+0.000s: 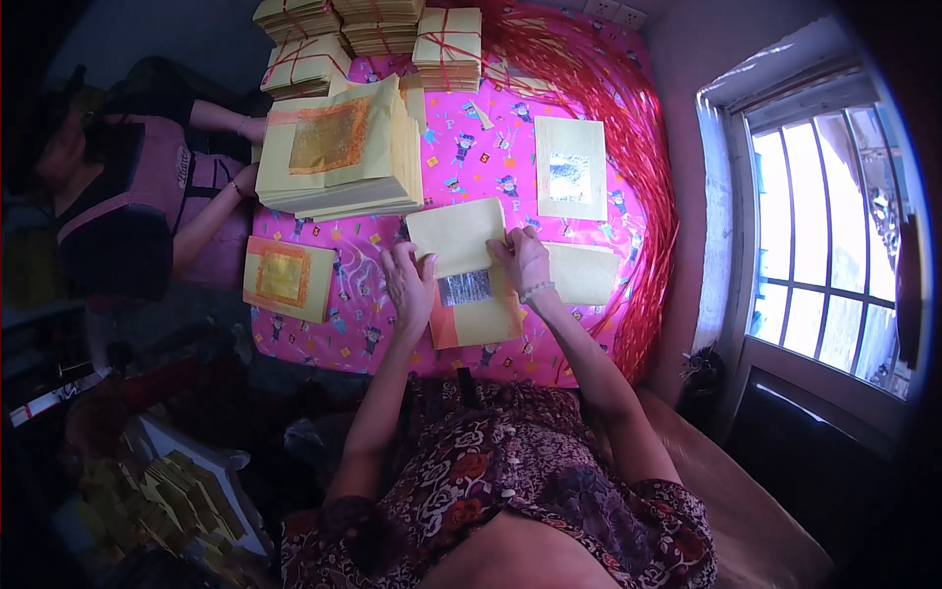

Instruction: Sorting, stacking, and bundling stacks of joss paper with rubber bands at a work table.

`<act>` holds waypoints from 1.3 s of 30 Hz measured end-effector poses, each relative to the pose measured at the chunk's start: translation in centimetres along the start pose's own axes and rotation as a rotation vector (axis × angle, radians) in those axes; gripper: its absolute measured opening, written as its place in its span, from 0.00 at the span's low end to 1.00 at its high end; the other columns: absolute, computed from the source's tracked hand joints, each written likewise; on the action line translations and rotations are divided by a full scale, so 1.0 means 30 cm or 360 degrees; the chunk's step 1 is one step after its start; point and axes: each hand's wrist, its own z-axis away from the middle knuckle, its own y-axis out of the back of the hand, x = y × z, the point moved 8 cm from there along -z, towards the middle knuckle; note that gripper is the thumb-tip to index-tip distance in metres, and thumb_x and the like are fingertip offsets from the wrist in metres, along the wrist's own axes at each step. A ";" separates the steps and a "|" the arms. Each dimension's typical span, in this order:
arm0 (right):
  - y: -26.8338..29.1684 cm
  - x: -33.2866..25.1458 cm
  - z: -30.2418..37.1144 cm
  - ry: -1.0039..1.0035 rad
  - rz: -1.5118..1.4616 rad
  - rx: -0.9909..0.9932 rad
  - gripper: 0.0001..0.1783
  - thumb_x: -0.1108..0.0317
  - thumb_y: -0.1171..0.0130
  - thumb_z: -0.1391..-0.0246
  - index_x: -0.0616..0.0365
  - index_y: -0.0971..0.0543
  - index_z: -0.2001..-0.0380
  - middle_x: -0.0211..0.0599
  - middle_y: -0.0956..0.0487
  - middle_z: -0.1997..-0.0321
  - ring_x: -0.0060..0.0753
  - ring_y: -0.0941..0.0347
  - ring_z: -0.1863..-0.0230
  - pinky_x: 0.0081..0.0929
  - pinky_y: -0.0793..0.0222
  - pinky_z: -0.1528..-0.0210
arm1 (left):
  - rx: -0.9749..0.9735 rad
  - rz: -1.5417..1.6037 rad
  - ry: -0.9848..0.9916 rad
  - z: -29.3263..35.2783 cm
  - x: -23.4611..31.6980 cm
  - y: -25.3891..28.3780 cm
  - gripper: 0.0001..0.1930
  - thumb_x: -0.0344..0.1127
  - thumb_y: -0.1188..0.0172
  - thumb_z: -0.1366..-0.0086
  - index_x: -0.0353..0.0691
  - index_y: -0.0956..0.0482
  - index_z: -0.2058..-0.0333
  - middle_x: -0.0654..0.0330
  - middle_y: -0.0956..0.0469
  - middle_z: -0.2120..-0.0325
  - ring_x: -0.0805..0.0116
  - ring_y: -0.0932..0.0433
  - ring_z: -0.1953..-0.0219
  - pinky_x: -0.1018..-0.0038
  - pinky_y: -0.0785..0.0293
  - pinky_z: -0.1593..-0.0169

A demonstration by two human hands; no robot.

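Between my two hands is a pale yellow sheet of paper [456,236], tilted up above the pink tablecloth. My left hand [407,280] pinches its near left corner between thumb and fingers. At the near right corner, my right hand [525,260], with a beaded bracelet at the wrist, grips the paper too. Directly under it, nearer to me, lies a yellow sheet with a silver foil patch [464,288] and an orange edge; its far part is hidden. A plain pale sheet [581,274] rests just right of my right hand.
A tall stack of foil-patched paper [339,147] stands far left, beside a co-worker's arm [216,218]. Bundles tied with red string [448,47] sit behind. Red strands [643,226] line the table's right side. Other papers are a silver-patched stack [571,167] and a gold-patched one [287,278].
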 end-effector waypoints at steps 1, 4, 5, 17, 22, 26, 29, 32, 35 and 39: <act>-0.007 0.002 0.002 -0.0004 0.0000 -0.0001 0.18 0.56 0.37 0.51 0.61 0.27 0.73 0.48 0.27 0.67 0.53 0.26 0.68 0.44 0.30 0.65 | 0.0032 -0.0257 -0.0247 0.001 0.046 0.007 0.14 0.31 0.36 0.44 0.40 0.31 0.62 0.57 0.31 0.69 0.57 0.29 0.72 0.64 0.31 0.67; 0.006 -0.028 0.014 0.0139 -0.0005 0.0193 0.20 0.56 0.37 0.50 0.63 0.30 0.75 0.48 0.29 0.71 0.54 0.28 0.72 0.45 0.32 0.68 | -0.0233 -0.0311 -0.0219 0.015 0.020 -0.074 0.11 0.33 0.40 0.41 0.41 0.31 0.63 0.55 0.29 0.68 0.49 0.27 0.68 0.59 0.30 0.65; 0.002 -0.031 0.012 0.0139 -0.0009 0.0180 0.19 0.57 0.37 0.49 0.62 0.30 0.74 0.49 0.29 0.69 0.55 0.28 0.71 0.45 0.32 0.68 | -0.0344 -0.0360 -0.0170 0.015 0.009 -0.099 0.09 0.34 0.42 0.40 0.41 0.31 0.63 0.55 0.29 0.67 0.49 0.26 0.67 0.58 0.30 0.65; 0.040 -0.150 0.076 0.0558 0.0228 0.0518 0.15 0.59 0.38 0.51 0.57 0.30 0.68 0.41 0.28 0.70 0.46 0.29 0.67 0.39 0.35 0.65 | -0.0715 -0.0684 0.0067 0.020 0.072 -0.176 0.24 0.45 0.35 0.44 0.35 0.36 0.61 0.48 0.33 0.61 0.48 0.24 0.61 0.59 0.23 0.61; -0.079 -0.156 0.121 0.0833 0.0509 0.0340 0.12 0.60 0.40 0.51 0.54 0.30 0.72 0.34 0.28 0.74 0.37 0.30 0.68 0.34 0.38 0.66 | -0.0755 -0.0630 0.0137 0.035 0.063 -0.193 0.22 0.44 0.37 0.42 0.36 0.36 0.60 0.48 0.34 0.60 0.48 0.24 0.61 0.59 0.24 0.62; -0.087 -0.122 0.134 0.0802 0.0366 0.0328 0.12 0.60 0.41 0.50 0.54 0.29 0.71 0.35 0.27 0.73 0.37 0.29 0.66 0.35 0.37 0.65 | -0.0584 -0.0639 -0.0017 0.084 0.045 -0.170 0.23 0.43 0.38 0.41 0.35 0.36 0.56 0.48 0.34 0.59 0.48 0.25 0.61 0.58 0.25 0.62; -0.069 -0.133 0.130 0.0817 0.0286 0.0356 0.11 0.61 0.40 0.50 0.54 0.29 0.72 0.35 0.27 0.73 0.37 0.29 0.66 0.35 0.37 0.66 | -0.0347 -0.0428 -0.0257 0.087 0.047 -0.142 0.24 0.43 0.40 0.41 0.35 0.36 0.53 0.48 0.34 0.57 0.48 0.25 0.60 0.59 0.27 0.61; -0.065 -0.117 0.132 0.0814 0.0160 0.0364 0.10 0.61 0.39 0.51 0.53 0.28 0.74 0.34 0.28 0.74 0.37 0.29 0.68 0.35 0.37 0.66 | -0.0316 -0.0344 -0.0259 0.096 0.050 -0.133 0.25 0.44 0.40 0.41 0.36 0.36 0.51 0.48 0.34 0.57 0.46 0.26 0.59 0.58 0.28 0.61; -0.054 -0.113 0.122 0.0820 0.0028 0.0337 0.11 0.61 0.38 0.51 0.53 0.28 0.76 0.33 0.28 0.75 0.37 0.29 0.69 0.35 0.37 0.66 | -0.0342 -0.0238 -0.0213 0.089 0.028 -0.129 0.25 0.45 0.39 0.42 0.38 0.36 0.52 0.48 0.34 0.58 0.46 0.27 0.59 0.57 0.28 0.60; -0.060 -0.108 0.120 0.0823 -0.0007 0.0336 0.11 0.61 0.38 0.52 0.53 0.28 0.76 0.33 0.27 0.76 0.37 0.29 0.69 0.36 0.37 0.66 | -0.0397 -0.0149 -0.0092 0.077 0.007 -0.127 0.26 0.45 0.37 0.44 0.39 0.35 0.53 0.48 0.34 0.59 0.46 0.27 0.59 0.57 0.29 0.59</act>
